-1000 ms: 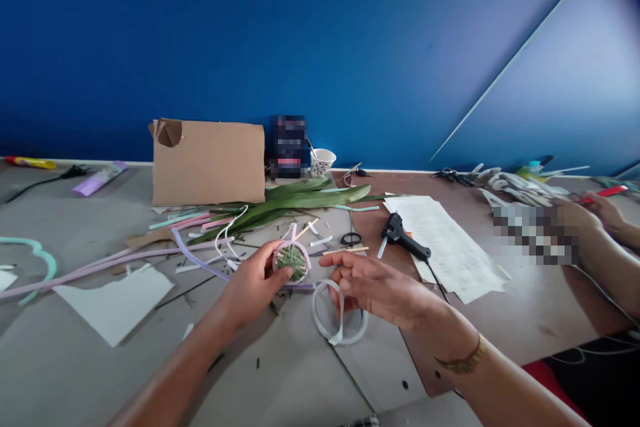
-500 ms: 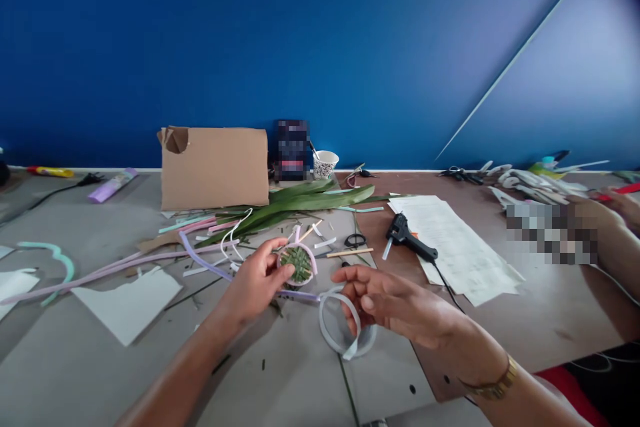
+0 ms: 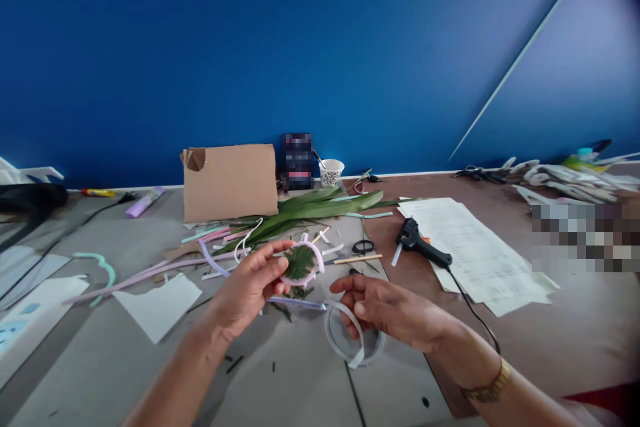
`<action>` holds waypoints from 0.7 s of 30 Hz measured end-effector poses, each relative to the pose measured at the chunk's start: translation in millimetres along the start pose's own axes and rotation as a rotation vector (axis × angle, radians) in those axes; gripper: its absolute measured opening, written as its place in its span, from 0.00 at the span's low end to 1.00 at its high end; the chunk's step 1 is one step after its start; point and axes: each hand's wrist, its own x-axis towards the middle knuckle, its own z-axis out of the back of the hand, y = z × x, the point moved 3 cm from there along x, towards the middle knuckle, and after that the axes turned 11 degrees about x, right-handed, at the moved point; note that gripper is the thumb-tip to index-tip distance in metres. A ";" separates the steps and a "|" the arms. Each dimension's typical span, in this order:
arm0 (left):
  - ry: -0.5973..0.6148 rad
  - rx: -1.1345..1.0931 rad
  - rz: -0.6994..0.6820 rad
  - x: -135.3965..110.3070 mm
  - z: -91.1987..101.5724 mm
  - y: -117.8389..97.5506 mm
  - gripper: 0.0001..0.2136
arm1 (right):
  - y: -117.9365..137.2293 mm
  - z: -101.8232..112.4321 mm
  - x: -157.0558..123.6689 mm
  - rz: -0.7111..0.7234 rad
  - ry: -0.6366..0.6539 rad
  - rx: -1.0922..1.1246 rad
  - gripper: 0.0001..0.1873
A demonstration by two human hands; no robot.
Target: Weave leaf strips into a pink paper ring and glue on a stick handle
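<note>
Turned since earlier: one pink-rimmed disc [image 3: 301, 263], left grip [image 3: 254, 279] pinching it, right grip [image 3: 387, 307] spread.

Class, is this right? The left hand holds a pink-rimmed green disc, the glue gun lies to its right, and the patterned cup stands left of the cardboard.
Not quite: the head view shows the patterned cup standing right of the cardboard. The left hand does hold the pink-rimmed green disc; the glue gun lies to its right.

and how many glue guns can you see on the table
1: the black glue gun lies partly on the white sheets, beyond the right hand. Another could be hidden in the blurred clutter at far right.
</note>
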 end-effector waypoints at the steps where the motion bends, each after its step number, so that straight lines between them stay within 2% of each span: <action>1: 0.009 -0.030 0.012 -3.0 -1.3 -2.9 0.18 | -0.9 1.4 1.1 0.005 -0.015 -0.038 0.27; 4: 0.018 -0.084 0.042 -14.3 -5.2 -7.7 0.18 | -0.7 6.8 3.3 0.069 -0.154 -0.382 0.21; 6: 0.018 -0.102 0.063 -22.3 -8.8 -6.1 0.17 | 6.4 7.5 1.8 0.220 -0.302 -0.669 0.17; 8: 0.035 -0.128 0.088 -29.4 -13.9 -0.9 0.17 | 17.3 1.5 -2.4 0.427 -0.375 -0.815 0.16; 10: 0.082 -0.168 0.114 -35.0 -20.4 6.4 0.16 | 27.9 -10.0 -7.2 0.594 -0.335 -0.822 0.17; 15: 0.136 -0.282 0.127 -43.0 -34.0 19.8 0.13 | 39.2 -40.6 -12.4 0.822 -0.136 -0.799 0.17; 17: 0.130 -0.324 0.124 -44.7 -37.3 21.4 0.12 | 36.7 -45.6 -11.6 0.902 -0.120 -0.784 0.18; 21: 0.071 -0.399 0.144 -46.4 -40.8 24.0 0.10 | 29.1 -47.5 -9.5 1.032 -0.167 -0.826 0.20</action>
